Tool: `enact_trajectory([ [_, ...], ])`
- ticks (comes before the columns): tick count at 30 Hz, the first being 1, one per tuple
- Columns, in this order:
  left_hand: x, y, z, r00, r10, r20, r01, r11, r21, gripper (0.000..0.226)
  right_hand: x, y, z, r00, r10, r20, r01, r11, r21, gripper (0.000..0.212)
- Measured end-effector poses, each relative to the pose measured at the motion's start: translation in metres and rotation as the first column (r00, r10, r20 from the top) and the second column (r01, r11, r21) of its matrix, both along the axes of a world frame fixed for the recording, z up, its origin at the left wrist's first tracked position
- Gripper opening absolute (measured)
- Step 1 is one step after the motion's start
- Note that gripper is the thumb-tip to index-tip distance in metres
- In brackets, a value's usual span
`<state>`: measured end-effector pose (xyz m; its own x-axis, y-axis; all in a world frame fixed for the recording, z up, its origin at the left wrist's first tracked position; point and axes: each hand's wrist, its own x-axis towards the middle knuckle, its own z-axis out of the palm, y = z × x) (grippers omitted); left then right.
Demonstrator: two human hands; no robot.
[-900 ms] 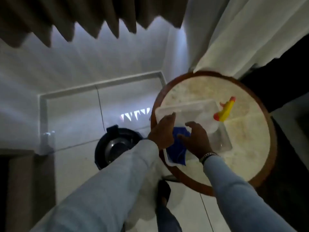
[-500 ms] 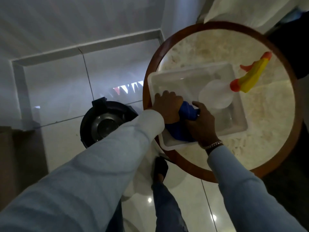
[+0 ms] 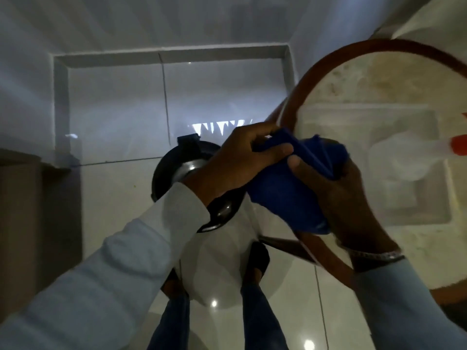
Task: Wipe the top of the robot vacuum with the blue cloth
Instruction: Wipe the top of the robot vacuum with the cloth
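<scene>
Both hands have come up out of the white tray [image 3: 417, 218] since the earlier frames, bringing the blue cloth [image 3: 285, 195] with them; it sat in the tray's near corner before, now it's held in the air over the worktop [image 3: 358, 79] rim, between worktop and floor. View has also swung lower and closer.

Left hand [image 3: 235, 160]: fingers [image 3: 273, 150] clenched over the cloth's upper fold, thumb side pinching it. Right hand [image 3: 338, 195]: cupped under and around the bunched bulk, thumb pressed on top. So both are grasping the cloth, which is wadded, not flat.

Robot vacuum [image 3: 177, 162] is on the floor tiles [image 3: 113, 109] below and left of the hands, dark round body with a shiny centre, mostly hidden by the left forearm. Cloth is well clear of it, no contact yet.

Spray bottle [image 3: 409, 157] lies in the tray, blurred, only a bit of red at the frame edge.

Step in hand, my read: carry the cloth down to the vacuum. To do it well:
- refold into a flat pad first, a wad only touches at a point
- one hand can take the cloth; the other can steady the vacuum body so it doesn't skate on glossy tile
- overlapping passes across the whole lid, light pressure over the raised bit at the far edge
- watch the worktop rim while crouching, it's right beside the hands
</scene>
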<state>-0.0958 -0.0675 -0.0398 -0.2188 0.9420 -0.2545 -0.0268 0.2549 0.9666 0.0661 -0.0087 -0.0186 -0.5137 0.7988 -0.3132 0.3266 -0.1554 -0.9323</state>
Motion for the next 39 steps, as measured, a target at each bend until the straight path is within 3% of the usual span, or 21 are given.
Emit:
enact_trajectory([
  [3,-0.030,-0.030,-0.042,0.939,0.268,-0.217,-0.286,0.956,-0.059,0.009,-0.051,-0.033,-0.050,0.998,-0.029,0.062,0.026,0.999,0.046,0.034],
  [5,-0.051,-0.048,-0.073,0.880,0.395,-0.263,-0.426,0.902,-0.070,0.016,-0.076,-0.048,-0.089,0.996,-0.056,0.069,0.055,0.998,0.025,0.029],
  [8,-0.084,-0.081,-0.122,0.799,0.432,-0.417,-0.509,0.856,-0.087,0.024,-0.102,-0.057,-0.148,0.983,-0.169,0.076,0.169,0.986,0.012,0.027],
  [11,-0.104,-0.116,-0.172,0.819,0.240,-0.520,-0.355,0.926,-0.131,0.043,-0.118,-0.062,-0.203,0.974,-0.200,0.101,0.196,0.979,0.057,0.024],
  [13,-0.110,-0.133,-0.201,0.849,0.043,-0.527,-0.186,0.957,-0.222,0.069,-0.122,-0.067,-0.232,0.960,-0.202,0.195,0.169,0.971,0.171,0.027],
  [17,-0.112,-0.139,-0.238,0.716,-0.312,-0.625,0.129,0.939,-0.320,0.114,-0.116,-0.069,-0.259,0.873,-0.228,0.432,0.002,0.886,0.465,0.058],
  [19,-0.113,-0.134,-0.249,0.639,-0.387,-0.664,0.186,0.916,-0.355,0.127,-0.117,-0.065,-0.263,0.891,-0.168,0.423,-0.132,0.794,0.593,0.065],
  [21,-0.115,-0.132,-0.257,0.555,-0.421,-0.717,0.212,0.905,-0.368,0.135,-0.118,-0.061,-0.270,0.881,0.046,0.471,-0.410,0.572,0.711,0.049],
  [23,-0.117,-0.134,-0.263,0.473,-0.449,-0.758,0.237,0.894,-0.382,0.137,-0.115,-0.050,-0.281,0.760,0.291,0.581,-0.650,0.318,0.690,0.037],
  [24,-0.118,-0.136,-0.266,0.438,-0.462,-0.771,0.248,0.887,-0.390,0.136,-0.112,-0.041,-0.286,0.686,0.368,0.628,-0.722,0.235,0.651,0.038],
  [26,-0.120,-0.139,-0.272,0.400,-0.473,-0.785,0.258,0.880,-0.399,0.136,-0.107,-0.024,-0.297,0.603,0.433,0.670,-0.786,0.179,0.591,0.046],
  [29,-0.121,-0.140,-0.277,0.397,-0.468,-0.790,0.260,0.882,-0.392,0.135,-0.107,-0.028,-0.307,0.668,0.355,0.654,-0.744,0.293,0.601,0.050],
  [31,-0.120,-0.139,-0.277,0.411,-0.465,-0.784,0.254,0.885,-0.391,0.134,-0.111,-0.055,-0.309,0.779,0.162,0.606,-0.591,0.513,0.622,0.052],
  [33,-0.119,-0.139,-0.276,0.425,-0.461,-0.779,0.238,0.887,-0.395,0.134,-0.120,-0.091,-0.309,0.812,-0.051,0.581,-0.396,0.683,0.613,0.060],
  [35,-0.120,-0.138,-0.275,0.432,-0.457,-0.778,0.223,0.890,-0.398,0.135,-0.122,-0.117,-0.309,0.775,-0.091,0.625,-0.389,0.711,0.586,0.071],
  [39,-0.122,-0.137,-0.274,0.448,-0.460,-0.767,0.222,0.888,-0.403,0.140,-0.099,-0.110,-0.308,0.732,0.013,0.681,-0.565,0.570,0.596,0.074],
])
